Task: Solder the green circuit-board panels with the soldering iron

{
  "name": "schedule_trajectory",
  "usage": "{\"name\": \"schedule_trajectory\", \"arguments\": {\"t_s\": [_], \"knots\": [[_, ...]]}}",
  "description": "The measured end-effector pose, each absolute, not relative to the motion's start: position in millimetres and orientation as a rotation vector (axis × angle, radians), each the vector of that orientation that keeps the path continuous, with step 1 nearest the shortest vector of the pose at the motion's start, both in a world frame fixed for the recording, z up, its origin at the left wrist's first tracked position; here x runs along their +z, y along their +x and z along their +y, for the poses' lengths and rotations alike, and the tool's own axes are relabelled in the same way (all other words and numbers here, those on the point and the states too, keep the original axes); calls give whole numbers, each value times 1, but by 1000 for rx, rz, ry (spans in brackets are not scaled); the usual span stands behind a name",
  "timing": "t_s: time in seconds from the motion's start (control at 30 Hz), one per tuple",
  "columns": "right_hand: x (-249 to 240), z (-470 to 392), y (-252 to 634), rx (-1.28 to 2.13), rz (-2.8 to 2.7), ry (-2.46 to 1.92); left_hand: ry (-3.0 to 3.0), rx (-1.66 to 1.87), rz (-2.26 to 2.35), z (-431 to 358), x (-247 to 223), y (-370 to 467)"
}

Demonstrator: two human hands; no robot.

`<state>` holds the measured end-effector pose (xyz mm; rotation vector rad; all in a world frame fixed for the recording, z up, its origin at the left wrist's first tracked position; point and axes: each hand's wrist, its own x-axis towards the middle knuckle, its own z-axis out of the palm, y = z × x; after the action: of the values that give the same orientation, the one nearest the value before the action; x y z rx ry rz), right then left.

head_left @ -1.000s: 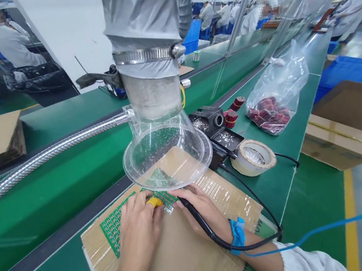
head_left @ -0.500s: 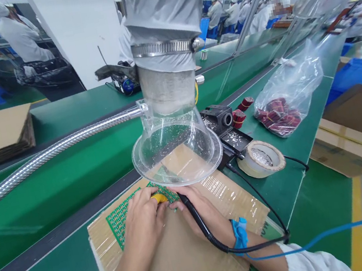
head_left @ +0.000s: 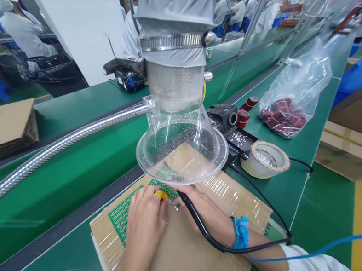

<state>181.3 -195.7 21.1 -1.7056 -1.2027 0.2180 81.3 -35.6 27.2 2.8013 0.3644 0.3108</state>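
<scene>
My right hand [head_left: 203, 207] grips a black soldering iron [head_left: 195, 214], its cord running back over the wrist, which wears a blue strap [head_left: 241, 232]. The iron's tip is hidden under the rim of the clear fume hood [head_left: 147, 164]. My left hand [head_left: 147, 213] lies over a green panel of small circuit boards [head_left: 120, 216], fingers curled in a pinch close to my right fingertips. A yellow cover [head_left: 160, 195] shows at one left finger. What the left fingertips hold is too small to make out. Tape-covered cardboard [head_left: 188, 255] lies under the panel.
A soldering iron stand [head_left: 225, 116] with solder bits is behind my right hand. Beside it sit a tape roll [head_left: 265, 159], bundles of red wire [head_left: 243, 117] and a plastic bag [head_left: 300, 95] of more bundles. A flexible metal hose [head_left: 63, 144] crosses the left.
The whole view has shifted slightly, so things appear a little farther right. Both hands keep nearly the same place over the circuit board panel, and the soldering iron stays in my right hand.
</scene>
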Motion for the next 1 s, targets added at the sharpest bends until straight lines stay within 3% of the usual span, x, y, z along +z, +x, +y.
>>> {"name": "schedule_trajectory", "arguments": {"t_s": [1.0], "knots": [[2, -195, 184, 335, -1201, -1711, 2875, 373, 301, -25, 24, 85]]}}
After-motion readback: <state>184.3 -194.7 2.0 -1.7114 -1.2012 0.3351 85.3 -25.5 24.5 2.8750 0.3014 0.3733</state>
